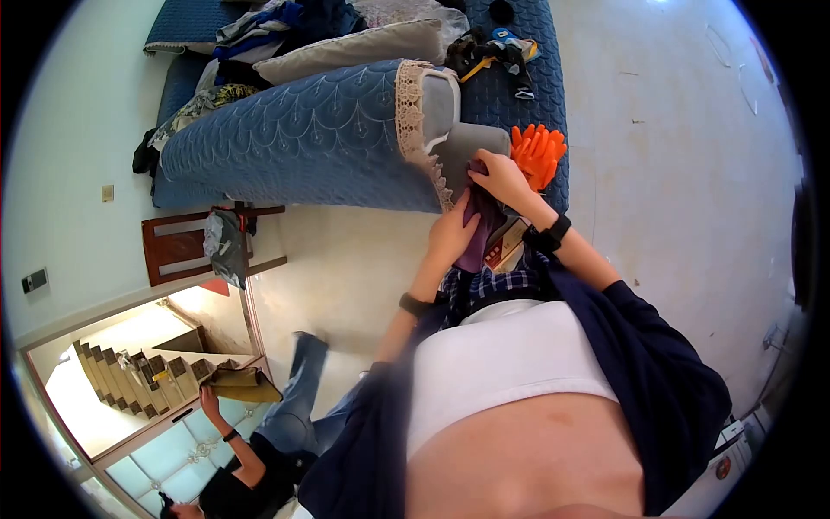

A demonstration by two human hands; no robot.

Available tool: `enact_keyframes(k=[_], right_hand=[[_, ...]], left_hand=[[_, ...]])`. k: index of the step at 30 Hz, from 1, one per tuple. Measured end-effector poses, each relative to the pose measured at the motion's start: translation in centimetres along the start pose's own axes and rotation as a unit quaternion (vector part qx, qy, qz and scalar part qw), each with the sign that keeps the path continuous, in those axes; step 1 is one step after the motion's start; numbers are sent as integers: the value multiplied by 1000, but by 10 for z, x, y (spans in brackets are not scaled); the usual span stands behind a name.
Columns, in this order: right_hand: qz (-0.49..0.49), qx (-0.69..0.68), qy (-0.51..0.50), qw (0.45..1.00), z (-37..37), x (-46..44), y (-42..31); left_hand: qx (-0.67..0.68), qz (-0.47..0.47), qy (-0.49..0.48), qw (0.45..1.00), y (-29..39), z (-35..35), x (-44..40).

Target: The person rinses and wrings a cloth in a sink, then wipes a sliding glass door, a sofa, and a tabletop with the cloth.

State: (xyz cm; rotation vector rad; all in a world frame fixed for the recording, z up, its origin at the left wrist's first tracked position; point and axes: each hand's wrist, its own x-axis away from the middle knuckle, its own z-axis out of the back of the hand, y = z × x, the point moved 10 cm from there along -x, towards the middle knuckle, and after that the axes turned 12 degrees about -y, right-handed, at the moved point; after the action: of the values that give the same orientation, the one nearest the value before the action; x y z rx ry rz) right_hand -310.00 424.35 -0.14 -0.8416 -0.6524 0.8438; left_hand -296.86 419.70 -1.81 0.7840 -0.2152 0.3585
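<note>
A dark purple cloth (485,227) hangs between my two hands in front of the grey sofa arm. My left hand (453,232) has its fingers closed on the cloth's left edge. Higher up, my right hand (501,180) pinches the cloth's top edge. Just right of the grey arm (474,149), orange gloves (538,154) lie on the blue quilted cover. A blue quilted cover (294,138) with a lace edge (413,112) drapes over the sofa to the left of my hands.
A beige cushion (354,50), clothes and a black and yellow item (506,59) lie on the sofa. A wooden chair (177,246) holds a plastic bag. At lower left, a co-worker (251,463) holds an olive cloth (244,385) near a staircase (138,376).
</note>
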Motion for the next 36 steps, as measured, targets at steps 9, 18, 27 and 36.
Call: enact_keyframes(k=[9,18,27,36], right_hand=[[-10,10,73,997,43,34,-15],[17,152,-16,988,-48,41,3],[21,134,75,988,-2,41,-25],[91,274,130,948,-14,19,-12]], left_hand=[[60,56,42,996,21,34,1],[-71,95,-15,993,-12,-1,-23],[-45,12,91,995,17,21,-24],[-17,44,57,997,1,22,-61]])
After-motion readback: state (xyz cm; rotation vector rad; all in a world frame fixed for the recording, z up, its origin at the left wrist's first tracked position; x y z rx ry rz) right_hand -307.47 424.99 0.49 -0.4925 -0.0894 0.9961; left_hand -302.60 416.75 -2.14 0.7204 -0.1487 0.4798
